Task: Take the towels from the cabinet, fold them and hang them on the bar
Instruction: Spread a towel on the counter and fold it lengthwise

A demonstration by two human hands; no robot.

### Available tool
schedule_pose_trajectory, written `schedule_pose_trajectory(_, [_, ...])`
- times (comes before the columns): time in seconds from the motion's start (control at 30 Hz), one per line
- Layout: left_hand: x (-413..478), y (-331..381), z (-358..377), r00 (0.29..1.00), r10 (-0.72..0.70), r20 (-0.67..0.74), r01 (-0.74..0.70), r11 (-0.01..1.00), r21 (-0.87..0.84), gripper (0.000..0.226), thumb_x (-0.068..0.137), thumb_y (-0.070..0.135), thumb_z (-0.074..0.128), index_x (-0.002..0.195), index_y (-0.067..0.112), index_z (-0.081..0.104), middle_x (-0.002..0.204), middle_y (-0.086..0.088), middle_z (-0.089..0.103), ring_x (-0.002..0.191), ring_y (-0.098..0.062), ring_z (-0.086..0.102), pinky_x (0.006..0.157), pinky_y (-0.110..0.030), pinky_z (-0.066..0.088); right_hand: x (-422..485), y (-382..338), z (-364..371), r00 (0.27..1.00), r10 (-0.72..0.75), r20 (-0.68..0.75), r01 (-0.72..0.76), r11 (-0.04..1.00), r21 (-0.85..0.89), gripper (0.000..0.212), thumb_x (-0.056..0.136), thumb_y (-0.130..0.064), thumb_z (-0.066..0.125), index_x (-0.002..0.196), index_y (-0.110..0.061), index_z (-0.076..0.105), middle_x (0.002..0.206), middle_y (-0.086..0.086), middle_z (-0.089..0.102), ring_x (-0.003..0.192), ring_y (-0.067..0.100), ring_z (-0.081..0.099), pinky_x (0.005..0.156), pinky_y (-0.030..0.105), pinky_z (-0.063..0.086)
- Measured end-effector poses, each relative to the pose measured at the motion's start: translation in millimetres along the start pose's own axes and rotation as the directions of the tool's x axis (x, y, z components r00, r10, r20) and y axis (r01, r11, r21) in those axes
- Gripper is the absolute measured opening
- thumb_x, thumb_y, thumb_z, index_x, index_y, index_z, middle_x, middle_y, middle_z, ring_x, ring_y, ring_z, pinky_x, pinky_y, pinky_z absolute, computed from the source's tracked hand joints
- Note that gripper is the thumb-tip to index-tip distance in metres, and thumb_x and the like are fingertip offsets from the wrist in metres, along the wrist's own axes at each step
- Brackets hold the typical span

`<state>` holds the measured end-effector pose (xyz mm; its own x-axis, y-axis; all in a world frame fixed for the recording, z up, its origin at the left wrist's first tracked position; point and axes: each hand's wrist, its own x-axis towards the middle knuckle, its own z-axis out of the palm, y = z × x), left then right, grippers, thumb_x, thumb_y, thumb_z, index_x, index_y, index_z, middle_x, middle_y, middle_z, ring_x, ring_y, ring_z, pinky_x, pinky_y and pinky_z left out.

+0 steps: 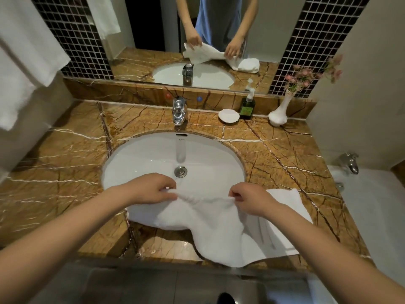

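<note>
Both grips are closed on cloth. The left hand (153, 189) and the right hand (252, 200) each pinch the far edge of a white towel (219, 229) between thumb and fingertips, with a short slack stretch of hem sagging between them. The towel sprawls, rumpled, from the near rim of the sink (131, 154) across the marble worktop (285, 154) to its front edge. Its right side lies over a second towel (287, 200), which looks flat and already folded.

I'd say the folding is only starting on this one: it is out of the cabinet and spread, but no clean fold shows yet. The one underneath seems done, though not hung.

White towels hang at the far left (26, 44). The bar itself is out of sight, so I can't say whether they belong to this job. The tap (179, 110), soap bottle (247, 108) and vase (279, 115) stand well clear at the back.
</note>
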<state>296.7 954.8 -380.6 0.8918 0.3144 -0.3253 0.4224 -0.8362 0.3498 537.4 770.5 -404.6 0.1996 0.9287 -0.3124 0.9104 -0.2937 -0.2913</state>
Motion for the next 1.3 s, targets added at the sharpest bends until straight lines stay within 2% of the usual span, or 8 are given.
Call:
schedule_pose_trajectory(0.2, [-14,-6,-8,1.000,-0.019,-0.011,0.020,0.999,0.044,0.034,0.091,0.047,0.053,0.095,0.015,0.062,0.089,0.001,0.062,0.081,-0.017,0.055,0.071,-0.033,0.040,34,-77,5,0.979,-0.194,0.057,0.169,0.941,0.293,0.043,0.075,-0.033,0.074,0.116,-0.028,0.062,0.109,-0.005,0.063,0.098,0.013,0.060,0.084,0.030,0.048])
schedule_pose_trajectory(0.37, [-24,-22,6,0.987,-0.155,0.034,0.158,0.979,-0.126,0.067,0.065,0.077,0.058,0.079,0.011,0.064,0.070,-0.001,0.057,0.063,-0.012,0.048,0.058,-0.026,0.031,62,-138,27,0.956,-0.291,0.036,0.268,0.918,0.293,0.017,0.085,-0.022,0.064,0.097,-0.009,0.067,0.096,0.009,0.067,0.088,0.022,0.057,0.071,0.033,0.041])
schedule_pose_trajectory(0.53, [-60,-51,11,0.940,-0.289,0.184,0.336,0.884,-0.327,0.032,0.063,0.040,0.085,0.081,0.023,0.065,0.082,0.011,0.065,0.076,-0.005,0.059,0.061,-0.015,0.043,64,-134,25,0.973,-0.225,-0.045,0.215,0.826,0.521,0.028,0.083,-0.006,0.060,0.069,-0.029,0.052,0.072,-0.012,0.053,0.070,0.009,0.049,0.064,0.022,0.037])
schedule_pose_trajectory(0.7, [-90,-60,6,0.924,-0.370,0.096,0.345,0.700,-0.625,0.019,0.071,0.018,0.080,0.084,0.017,0.067,0.081,0.007,0.065,0.074,-0.006,0.060,0.057,-0.012,0.043,71,-137,29,0.976,-0.210,-0.050,0.202,0.807,0.555,0.030,0.084,-0.007,0.058,0.068,-0.032,0.053,0.072,-0.012,0.054,0.068,0.004,0.050,0.064,0.023,0.036])
schedule_pose_trajectory(0.83, [-110,-72,-3,0.905,-0.412,0.106,0.299,0.439,-0.848,0.030,0.077,0.012,0.075,0.106,0.012,0.066,0.101,-0.005,0.071,0.092,-0.021,0.069,0.074,-0.034,0.056,80,-151,30,0.981,-0.193,-0.009,0.157,0.774,0.613,0.028,0.085,-0.004,0.059,0.063,-0.019,0.049,0.065,-0.007,0.045,0.062,0.007,0.042,0.059,0.025,0.031])
schedule_pose_trajectory(0.97, [-114,-86,0,0.863,-0.497,0.096,0.292,0.335,-0.896,0.029,0.086,0.016,0.067,0.115,0.013,0.063,0.109,-0.007,0.070,0.099,-0.026,0.068,0.086,-0.045,0.055,85,-165,40,0.994,-0.104,-0.044,0.113,0.879,0.463,0.001,0.089,-0.019,0.058,0.088,-0.019,0.057,0.076,-0.007,0.052,0.074,0.012,0.051,0.066,0.029,0.040])
schedule_pose_trajectory(1.1, [-109,-96,23,0.686,-0.728,0.003,0.389,0.363,-0.847,0.024,0.088,0.010,0.061,0.112,0.010,0.058,0.112,-0.007,0.064,0.101,-0.025,0.062,0.085,-0.042,0.053,74,-178,70,0.984,-0.110,-0.138,0.139,0.964,0.228,0.046,0.091,-0.030,0.055,0.135,-0.021,0.046,0.126,0.003,0.054,0.116,0.021,0.050,0.094,0.039,0.045])
schedule_pose_trajectory(1.3, [-110,-100,64,0.569,-0.799,0.194,0.406,0.068,-0.911,0.021,0.084,0.024,0.070,0.096,0.011,0.058,0.096,-0.005,0.064,0.083,-0.020,0.062,0.064,-0.033,0.054,52,-193,107,0.937,-0.337,0.089,0.343,0.937,-0.062,0.064,0.086,-0.048,0.056,0.142,-0.022,0.035,0.138,0.009,0.043,0.127,0.029,0.040,0.100,0.044,0.038])
